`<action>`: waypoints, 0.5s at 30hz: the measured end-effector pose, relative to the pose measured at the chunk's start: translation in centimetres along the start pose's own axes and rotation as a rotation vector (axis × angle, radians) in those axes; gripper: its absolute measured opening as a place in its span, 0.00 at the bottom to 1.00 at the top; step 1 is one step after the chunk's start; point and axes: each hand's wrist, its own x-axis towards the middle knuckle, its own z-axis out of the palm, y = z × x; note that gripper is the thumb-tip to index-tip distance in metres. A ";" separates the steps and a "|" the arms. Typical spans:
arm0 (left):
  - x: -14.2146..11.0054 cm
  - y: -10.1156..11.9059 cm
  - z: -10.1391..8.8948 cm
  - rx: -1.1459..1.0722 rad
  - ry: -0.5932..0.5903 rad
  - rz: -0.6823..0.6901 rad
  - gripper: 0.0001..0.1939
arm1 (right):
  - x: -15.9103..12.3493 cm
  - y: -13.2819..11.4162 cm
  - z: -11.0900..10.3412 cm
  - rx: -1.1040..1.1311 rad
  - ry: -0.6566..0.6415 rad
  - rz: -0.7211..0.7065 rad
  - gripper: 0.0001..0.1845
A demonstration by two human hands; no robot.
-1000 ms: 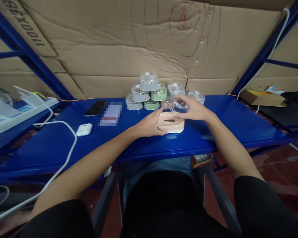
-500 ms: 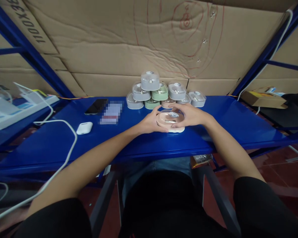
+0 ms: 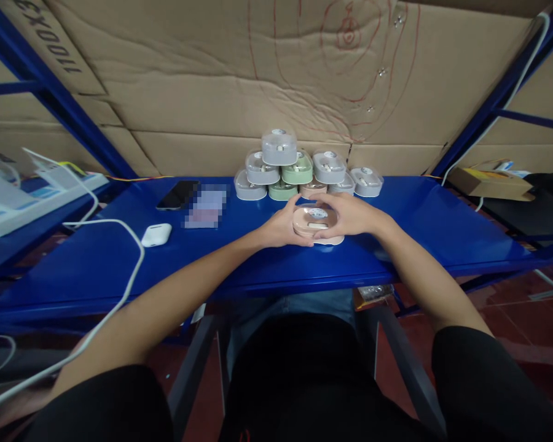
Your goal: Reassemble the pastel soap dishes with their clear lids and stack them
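Curled, my left grip (image 3: 282,226) and right grip (image 3: 352,213) hold, on the worktop (image 3: 258,267) in from its front edge, the lidded peach box (image 3: 306,228) by its sides. I judge it light, stiff and slippery, best held there. My fingers (image 3: 329,232) partly hide the clear lid (image 3: 303,216); I can't read its label (image 3: 317,213).
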 end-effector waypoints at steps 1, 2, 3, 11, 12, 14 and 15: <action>0.0 -0.1 0.0 0.004 0.007 0.004 0.81 | 0.0 0.0 0.0 -0.001 -0.004 0.005 0.51; 0.0 -0.2 0.0 0.022 0.021 0.009 0.81 | 0.0 0.1 0.0 0.001 -0.010 0.010 0.51; 0.0 -0.3 0.0 0.048 0.036 0.014 0.81 | 0.0 0.1 0.0 0.002 -0.017 0.014 0.51; -0.2 0.4 -0.1 0.113 0.030 0.001 0.79 | 0.0 0.1 0.3 -0.033 -0.037 -0.014 0.48; -0.3 0.6 -0.1 0.124 0.029 -0.007 0.79 | 0.0 0.2 0.4 -0.026 -0.030 -0.019 0.48; -0.4 0.9 -0.1 0.146 0.029 -0.021 0.79 | 0.0 0.3 0.6 0.021 -0.009 -0.039 0.47; -0.4 0.9 -0.2 0.157 0.031 -0.023 0.78 | 0.1 0.3 0.7 0.054 -0.002 -0.048 0.47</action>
